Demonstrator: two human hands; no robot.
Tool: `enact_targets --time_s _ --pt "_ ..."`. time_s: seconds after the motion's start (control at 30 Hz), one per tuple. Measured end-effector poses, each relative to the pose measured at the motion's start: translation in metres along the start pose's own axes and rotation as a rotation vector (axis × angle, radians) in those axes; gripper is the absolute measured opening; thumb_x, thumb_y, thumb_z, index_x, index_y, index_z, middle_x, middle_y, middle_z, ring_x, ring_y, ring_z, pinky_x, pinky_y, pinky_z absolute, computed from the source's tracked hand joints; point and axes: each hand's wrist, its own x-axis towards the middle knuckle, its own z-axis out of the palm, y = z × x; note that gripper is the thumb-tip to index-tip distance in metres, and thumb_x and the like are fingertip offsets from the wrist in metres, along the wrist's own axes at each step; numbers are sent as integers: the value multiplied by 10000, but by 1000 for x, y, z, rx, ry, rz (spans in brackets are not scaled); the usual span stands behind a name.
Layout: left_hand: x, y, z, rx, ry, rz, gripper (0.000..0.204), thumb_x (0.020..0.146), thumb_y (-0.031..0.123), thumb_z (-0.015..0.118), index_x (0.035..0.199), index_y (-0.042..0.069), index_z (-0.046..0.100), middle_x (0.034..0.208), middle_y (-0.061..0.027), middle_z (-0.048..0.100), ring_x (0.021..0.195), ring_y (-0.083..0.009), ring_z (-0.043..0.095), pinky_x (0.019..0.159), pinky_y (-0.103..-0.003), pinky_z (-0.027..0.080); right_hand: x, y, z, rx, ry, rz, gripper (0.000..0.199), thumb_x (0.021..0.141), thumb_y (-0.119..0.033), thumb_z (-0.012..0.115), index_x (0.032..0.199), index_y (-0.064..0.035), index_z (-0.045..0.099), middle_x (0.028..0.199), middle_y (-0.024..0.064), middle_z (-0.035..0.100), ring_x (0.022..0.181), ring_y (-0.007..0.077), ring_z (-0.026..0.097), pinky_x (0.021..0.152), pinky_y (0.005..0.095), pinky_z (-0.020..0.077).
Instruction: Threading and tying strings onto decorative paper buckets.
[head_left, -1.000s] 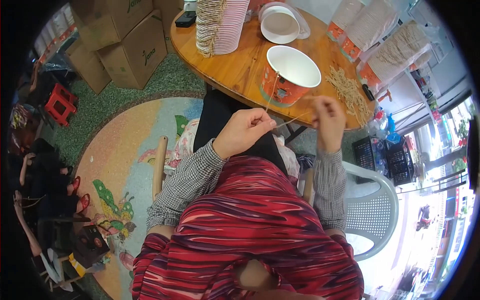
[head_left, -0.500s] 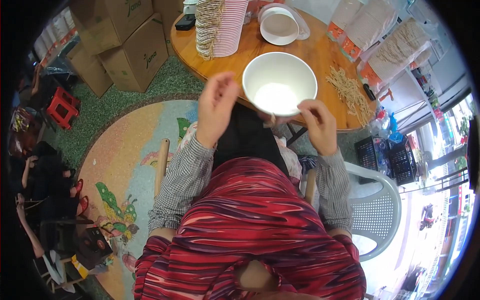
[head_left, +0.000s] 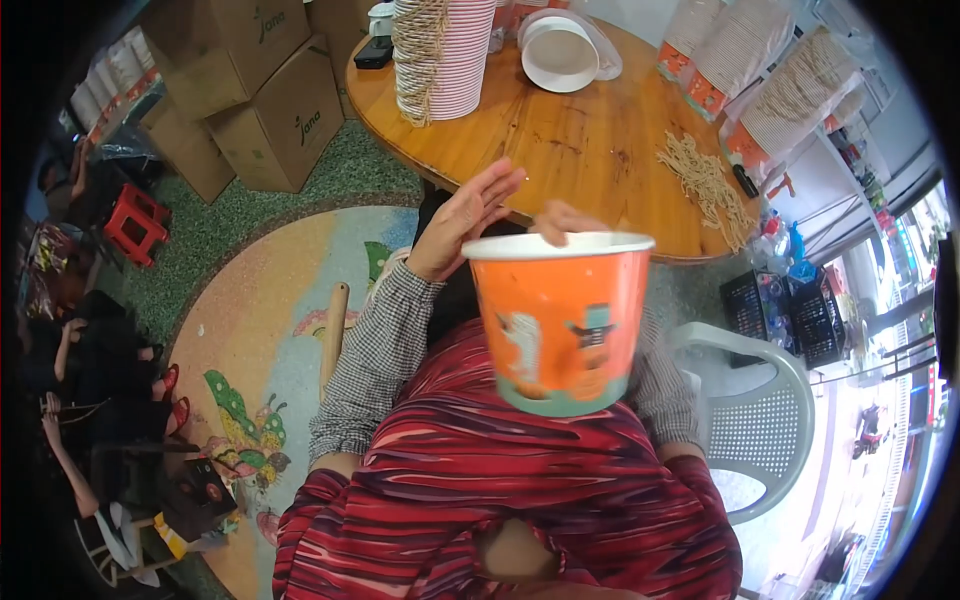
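An orange paper bucket with a white rim, printed figures and a green base hangs in front of my lap, its base toward me. My right hand grips its far rim, with fingers over the edge; the rest of that hand is hidden behind the bucket. My left hand is raised beside the bucket's left rim, fingers stretched out and holding nothing. On the table's right side lies a loose pile of twisted cord handles. A tall stack of striped buckets with cord handles stands at the table's far left.
The round wooden table carries a white tub lying on its side, a black phone and bagged bucket stacks. Cardboard boxes stand left, a grey plastic chair right. Other people sit at far left.
The bucket has tipped from showing its white inside to showing its orange outside, and has come nearer my lap. My right hand moved to its far rim; my left hand shifted slightly right.
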Motion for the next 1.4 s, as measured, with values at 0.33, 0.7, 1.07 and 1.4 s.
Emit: enact_targets --time_s 0.33,0.7,1.07,1.4 --pt "-8 -15 13 -314 -49 105 454 930 359 528 1134 -46 560 1088 -114 616 1017 -196 575 929 -336 421 -81 -15 -19 -430 712 -452 192 891 -197 547 796 -32 520 712 60 530 643 183 513 638 301 451" --pt "-24 75 38 532 152 30 188 886 103 611 1013 -36 620 847 -15 621 782 -68 558 710 -216 462 -157 -136 35 -827 1231 -931 93 915 -150 552 895 -59 545 733 47 532 625 160 500 625 309 451" --pt "-21 75 58 746 -243 -34 148 864 73 593 950 -16 674 878 -100 681 807 -157 635 749 -247 483 -85 -72 61 -1400 1008 -695 91 938 -84 506 990 -9 505 1006 176 627 936 253 614 848 354 484" --pt "-17 31 60 871 -41 -73 173 885 114 562 958 -21 644 841 -133 666 745 -184 647 682 -265 498 -22 -11 102 -1859 915 -547 87 953 -102 490 976 -22 515 1010 159 645 930 209 625 844 326 494"
